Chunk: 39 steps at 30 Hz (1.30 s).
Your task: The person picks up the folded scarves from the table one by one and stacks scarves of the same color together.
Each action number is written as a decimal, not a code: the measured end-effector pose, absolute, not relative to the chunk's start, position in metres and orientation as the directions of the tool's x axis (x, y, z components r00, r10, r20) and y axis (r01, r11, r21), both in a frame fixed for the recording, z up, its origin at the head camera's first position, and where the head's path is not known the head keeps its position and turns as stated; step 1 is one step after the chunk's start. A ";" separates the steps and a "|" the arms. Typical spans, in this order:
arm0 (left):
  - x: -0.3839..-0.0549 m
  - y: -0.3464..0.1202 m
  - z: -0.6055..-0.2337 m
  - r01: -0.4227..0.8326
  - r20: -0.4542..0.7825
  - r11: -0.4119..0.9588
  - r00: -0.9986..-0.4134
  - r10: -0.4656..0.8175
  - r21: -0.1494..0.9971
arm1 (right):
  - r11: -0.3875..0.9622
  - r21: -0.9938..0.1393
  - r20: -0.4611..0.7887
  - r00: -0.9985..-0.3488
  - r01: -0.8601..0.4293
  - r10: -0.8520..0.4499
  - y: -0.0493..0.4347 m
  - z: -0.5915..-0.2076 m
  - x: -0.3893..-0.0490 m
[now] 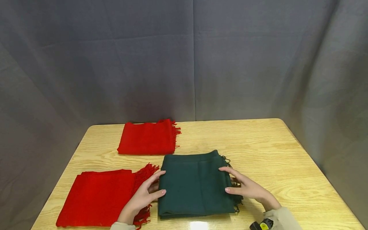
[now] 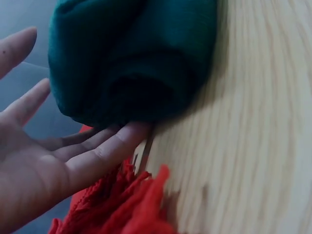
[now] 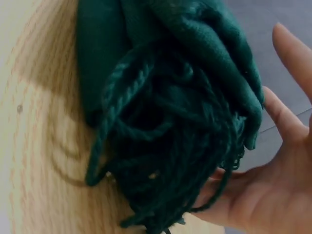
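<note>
A dark green folded scarf (image 1: 195, 185) lies on the table between my two hands, its twisted fringe (image 3: 161, 131) spilling out on the right. At its left edge is my left hand (image 1: 143, 196), thumb apart and fingers spread. The left wrist view shows the lower fingers of this hand (image 2: 53, 161) reaching to the underside of the rolled fold. My right hand (image 1: 250, 188) is at the fringed edge, index finger and thumb spread over it. In the right wrist view, some fingers of that hand (image 3: 263, 185) are hidden behind the fringe.
A red folded scarf (image 1: 97, 198) lies at the front left, its red fringe (image 2: 126, 204) close to my left hand. Another red folded scarf (image 1: 148, 139) lies at the back of the wooden table (image 1: 287, 159). Grey curtains (image 1: 230, 64) hang behind and beside the table.
</note>
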<state>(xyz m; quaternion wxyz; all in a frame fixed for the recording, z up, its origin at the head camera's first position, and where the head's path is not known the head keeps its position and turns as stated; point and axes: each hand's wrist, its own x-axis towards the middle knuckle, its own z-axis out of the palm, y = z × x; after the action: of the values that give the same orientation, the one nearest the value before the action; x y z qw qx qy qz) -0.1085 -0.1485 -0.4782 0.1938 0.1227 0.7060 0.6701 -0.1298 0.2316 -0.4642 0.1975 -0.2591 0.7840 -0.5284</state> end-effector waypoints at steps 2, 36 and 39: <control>-0.110 -0.149 -0.479 -0.096 -0.120 0.077 -0.888 0.443 0.992 | 0.305 -0.930 -0.036 -0.777 -0.204 -0.629 0.231 -0.466 -0.131; -0.128 -0.134 -0.499 -0.214 -0.180 -0.014 -0.855 0.487 0.977 | 0.235 -0.968 -0.201 -0.838 0.090 -0.507 0.210 -0.481 -0.145; -0.128 -0.131 -0.499 -0.224 -0.186 -0.018 -0.849 0.494 0.974 | 0.154 -0.979 -0.197 -0.834 0.135 -0.516 0.206 -0.482 -0.144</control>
<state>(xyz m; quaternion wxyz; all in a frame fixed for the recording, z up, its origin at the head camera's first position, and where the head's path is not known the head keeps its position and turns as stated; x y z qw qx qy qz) -0.1276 -0.1310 -0.4987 0.2545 0.1033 0.6530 0.7058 -0.1440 0.2057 -0.4820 0.2558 -0.1330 0.7152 -0.6366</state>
